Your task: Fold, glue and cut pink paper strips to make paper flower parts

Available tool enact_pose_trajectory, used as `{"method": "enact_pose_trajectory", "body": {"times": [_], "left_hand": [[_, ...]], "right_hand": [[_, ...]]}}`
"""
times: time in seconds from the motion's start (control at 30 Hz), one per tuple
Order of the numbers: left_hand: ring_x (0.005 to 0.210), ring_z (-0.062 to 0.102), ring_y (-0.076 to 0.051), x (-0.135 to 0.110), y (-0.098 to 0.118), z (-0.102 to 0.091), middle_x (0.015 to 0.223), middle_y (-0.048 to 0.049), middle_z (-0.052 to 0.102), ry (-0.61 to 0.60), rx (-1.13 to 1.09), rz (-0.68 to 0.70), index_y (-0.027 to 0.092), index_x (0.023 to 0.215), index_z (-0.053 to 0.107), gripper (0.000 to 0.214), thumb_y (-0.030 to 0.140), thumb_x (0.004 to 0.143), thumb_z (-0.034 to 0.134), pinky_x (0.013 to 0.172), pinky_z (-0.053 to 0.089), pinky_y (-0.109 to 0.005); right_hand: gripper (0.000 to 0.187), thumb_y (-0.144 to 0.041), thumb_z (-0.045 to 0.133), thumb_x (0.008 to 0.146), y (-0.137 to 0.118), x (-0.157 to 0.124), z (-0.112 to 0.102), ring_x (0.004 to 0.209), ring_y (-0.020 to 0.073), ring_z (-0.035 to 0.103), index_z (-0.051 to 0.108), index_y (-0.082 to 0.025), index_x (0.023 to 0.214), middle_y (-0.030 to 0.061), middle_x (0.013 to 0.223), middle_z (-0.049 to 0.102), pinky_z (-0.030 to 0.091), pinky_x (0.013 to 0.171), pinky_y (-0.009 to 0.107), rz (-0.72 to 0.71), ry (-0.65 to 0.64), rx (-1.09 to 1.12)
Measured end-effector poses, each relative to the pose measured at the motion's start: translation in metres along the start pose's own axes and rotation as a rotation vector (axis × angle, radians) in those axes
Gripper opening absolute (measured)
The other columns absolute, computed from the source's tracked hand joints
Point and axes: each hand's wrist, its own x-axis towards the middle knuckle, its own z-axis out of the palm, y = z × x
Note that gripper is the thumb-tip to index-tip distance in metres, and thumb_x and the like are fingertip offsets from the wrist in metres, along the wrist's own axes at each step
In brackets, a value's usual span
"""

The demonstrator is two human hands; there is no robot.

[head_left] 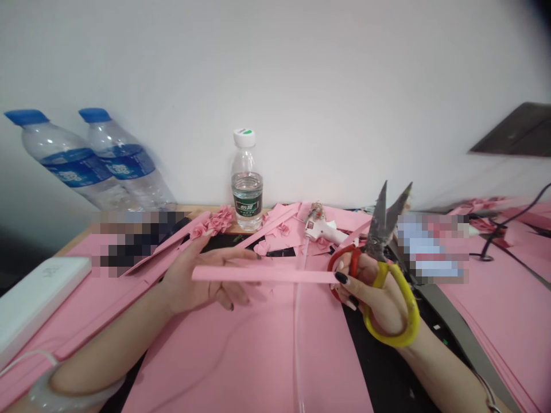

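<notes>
A long pink paper strip (262, 275) runs level between my two hands above the table. My left hand (202, 278) holds its left part, fingers half spread with the strip lying across them. My right hand (370, 292) grips scissors (383, 252) with one red and one yellow handle; the blades point up and stand apart. The thumb and a finger of that hand also pinch the strip's right end.
Pink paper sheets (241, 355) cover the table. At the back stand a small water bottle (247, 180), small pink paper roses (217, 221) and a white glue gun (322, 229). Two large bottles (90, 160) lean at the left, by a white box (34, 295). Black cables (503, 229) lie at the right.
</notes>
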Motion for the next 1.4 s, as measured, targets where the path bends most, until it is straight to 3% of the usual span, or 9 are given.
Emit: {"method": "enact_pose_trajectory", "body": {"times": [0.13, 0.23, 0.37, 0.5, 0.6, 0.77, 0.9, 1.13, 1.4], "left_hand": [[0.085, 0.073, -0.032, 0.001, -0.008, 0.013, 0.113, -0.0208, 0.071, -0.139, 0.204, -0.233, 0.009, 0.133, 0.054, 0.07, 0.059, 0.085, 0.056, 0.061, 0.056, -0.034], [0.074, 0.072, -0.024, 0.007, -0.02, 0.036, 0.09, -0.0088, 0.075, -0.155, 0.411, -0.383, 0.016, 0.117, 0.065, 0.051, 0.045, 0.076, 0.074, 0.057, 0.052, -0.026], [0.038, 0.054, -0.009, 0.013, -0.031, 0.049, 0.063, 0.0013, 0.065, -0.051, 0.592, -0.43, 0.02, 0.11, 0.063, 0.032, 0.045, 0.095, 0.05, 0.037, 0.036, -0.018], [0.026, 0.038, -0.004, 0.012, -0.033, 0.044, 0.054, 0.0064, 0.057, 0.173, 0.657, -0.328, 0.019, 0.101, 0.059, 0.032, 0.045, 0.099, 0.04, 0.029, 0.024, -0.015], [0.025, 0.037, -0.004, 0.011, -0.031, 0.045, 0.049, 0.008, 0.055, 0.307, 0.686, -0.235, 0.019, 0.097, 0.057, 0.032, 0.044, 0.1, 0.037, 0.03, 0.025, -0.014], [0.026, 0.037, -0.006, 0.009, -0.027, 0.052, 0.048, 0.0069, 0.055, 0.44, 0.786, -0.158, 0.021, 0.098, 0.056, 0.038, 0.051, 0.099, 0.034, 0.027, 0.02, -0.015], [0.026, 0.038, -0.007, 0.005, -0.028, 0.05, 0.048, 0.0074, 0.053, 0.533, 0.894, -0.021, 0.021, 0.095, 0.054, 0.039, 0.054, 0.098, 0.033, 0.028, 0.026, -0.016], [0.038, 0.048, -0.01, 0.002, -0.026, 0.051, 0.047, 0.0053, 0.053, 0.498, 1.247, 0.154, 0.021, 0.085, 0.058, 0.04, 0.046, 0.101, 0.03, 0.041, 0.036, -0.019], [0.047, 0.055, -0.014, 0.001, -0.026, 0.047, 0.053, 0.0034, 0.058, 0.383, 1.373, 0.073, 0.023, 0.099, 0.063, 0.037, 0.04, 0.101, 0.031, 0.051, 0.041, -0.022]], "right_hand": [[0.027, -0.039, 0.072, 0.08, 0.002, -0.004, 0.003, 0.05, 0.0082, 0.041, 0.052, -0.02, 0.077, -0.004, 0.068, 0.047, 0.034, 0.044, 0.023, 0.024, -0.14, -0.053], [0.029, -0.041, 0.068, 0.084, 0.004, -0.007, 0.006, 0.055, 0.0091, 0.04, 0.05, -0.02, 0.076, -0.0037, 0.069, 0.045, 0.034, 0.049, 0.024, 0.039, -0.218, -0.14], [0.033, -0.051, 0.063, 0.085, 0.005, -0.008, 0.002, 0.052, 0.0102, 0.037, 0.05, -0.021, 0.08, -0.004, 0.066, 0.045, 0.03, 0.045, 0.024, 0.102, -0.168, -0.188], [0.04, -0.06, 0.049, 0.09, 0.004, -0.005, -0.009, 0.049, 0.01, 0.028, 0.048, -0.022, 0.081, -0.0054, 0.063, 0.037, 0.023, 0.042, 0.025, 0.05, -0.087, -0.282], [0.034, -0.052, 0.05, 0.09, -0.002, -0.003, -0.012, 0.056, 0.0118, 0.033, 0.042, -0.022, 0.077, -0.004, 0.068, 0.037, 0.029, 0.048, 0.026, -0.021, -0.06, -0.539], [0.026, -0.036, 0.055, 0.084, -0.01, -0.003, -0.007, 0.059, 0.014, 0.035, 0.034, -0.025, 0.075, -0.0043, 0.066, 0.04, 0.031, 0.052, 0.027, -0.047, -0.032, -0.968], [0.028, -0.033, 0.057, 0.082, -0.008, -0.005, -0.006, 0.057, 0.0146, 0.037, 0.03, -0.026, 0.075, -0.0042, 0.065, 0.042, 0.03, 0.051, 0.027, -0.099, -0.025, -1.104], [0.03, -0.032, 0.058, 0.079, -0.004, -0.008, -0.002, 0.056, 0.0152, 0.039, 0.03, -0.026, 0.072, -0.003, 0.064, 0.046, 0.029, 0.051, 0.027, -0.106, -0.074, -1.18], [0.034, -0.032, 0.064, 0.073, -0.005, -0.009, 0.001, 0.055, 0.0144, 0.038, 0.031, -0.025, 0.069, -0.0021, 0.065, 0.049, 0.028, 0.05, 0.026, -0.16, -0.091, -1.19]]}}
